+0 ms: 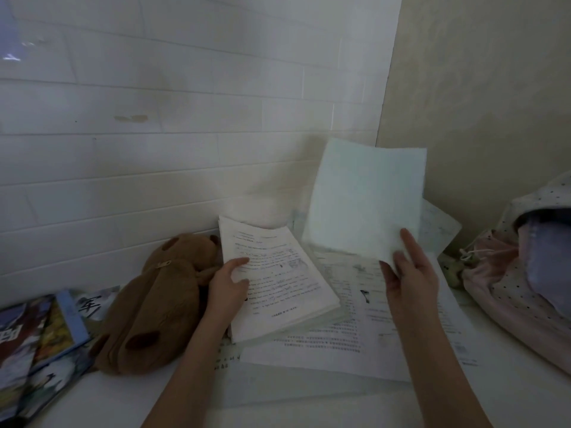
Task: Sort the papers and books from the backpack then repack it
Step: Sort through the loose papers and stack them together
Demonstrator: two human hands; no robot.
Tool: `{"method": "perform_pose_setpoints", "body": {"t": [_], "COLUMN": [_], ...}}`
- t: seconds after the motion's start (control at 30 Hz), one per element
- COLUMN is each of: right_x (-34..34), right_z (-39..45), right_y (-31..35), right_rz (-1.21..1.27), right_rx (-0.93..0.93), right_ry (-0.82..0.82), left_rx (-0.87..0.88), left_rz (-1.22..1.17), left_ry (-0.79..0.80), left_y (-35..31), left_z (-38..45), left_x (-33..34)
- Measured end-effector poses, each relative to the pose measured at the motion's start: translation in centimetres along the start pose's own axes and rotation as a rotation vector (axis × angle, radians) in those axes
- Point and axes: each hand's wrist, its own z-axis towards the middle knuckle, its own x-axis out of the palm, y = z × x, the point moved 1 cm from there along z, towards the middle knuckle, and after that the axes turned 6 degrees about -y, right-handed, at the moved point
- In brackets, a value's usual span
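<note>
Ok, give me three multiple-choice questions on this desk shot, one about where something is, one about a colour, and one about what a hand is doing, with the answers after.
1. Where does the plush toy lie?
A. left of the paper stack
B. on top of the backpack
C. right of the loose sheets

2. What colour is the plush toy?
A. grey
B. brown
C. green

3. What is the right hand doing?
A. resting flat on the table
B. pulling a zip
C. holding up a sheet

Answers: 1 A, the toy lies between the books and the stack that the left hand grips. 2 B, its fur is brown with darker patches. 3 C, its fingers pinch the sheet's lower edge and the sheet stands raised above the loose papers.
</note>
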Motion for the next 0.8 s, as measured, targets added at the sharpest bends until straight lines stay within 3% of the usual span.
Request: {"method": "perform_pose_setpoints", "body": {"t": [0.07, 0.13, 0.2, 0.27, 0.37, 0.43, 0.53, 0.6, 0.67, 0.73, 0.8], "right_x": [0.9, 1.4, 1.7, 1.7, 1.4, 1.4, 0.1, -2.5, -5.2, -6.9, -7.2], "right_z": [-1.0, -1.5, -1.8, -2.0, -2.3, -2.1, -0.2, 1.4, 2.2, 2.4, 2.4], "right_y": [-0.6, -2.2, -3.7, -4.8, -6.1, -5.9, -4.0, -2.5, -1.6, -1.9, -2.4], "right_rz": [-0.124, -0.461, -0.843, -1.055, -1.125, -1.135, -1.265, -1.435, -1.610, -1.746, -1.799], "right_rx": [0.078, 0.026, -0.107, -0.135, -0.117, -0.267, -0.408, -0.263, -0.070, 0.051, 0.049], "right_ry": [0.169, 0.243, 0.302, 0.433, 0.568, 0.492, 0.070, -0.185, -0.315, -0.331, -0.292], "left_rx": [-0.040, -0.131, -0.294, -0.447, -0.411, -0.306, -0.270, -0.266, -0.261, -0.248, -0.234], "left_rz": [0.009, -0.075, -0.270, -0.481, -0.313, -0.130, -0.113, -0.143, -0.125, -0.104, -0.097], "left_ry": [0.027, 0.054, 0.057, 0.034, 0.088, 0.081, 0.046, 0.029, 0.031, 0.031, 0.032], "left_y": [-0.3, -0.6, -1.1, -1.3, -1.5, -0.9, -0.7, -0.7, -0.9, -0.8, -0.7], "left_z": [0.0, 0.0, 0.0, 0.4, -0.1, -0.2, -0.2, -0.1, -0.1, -0.1, -0.2], "left_x": [0.2, 0.4, 0.3, -0.1, -0.1, 0.2, 0.2, 0.1, 0.2, 0.4, 0.6]}}
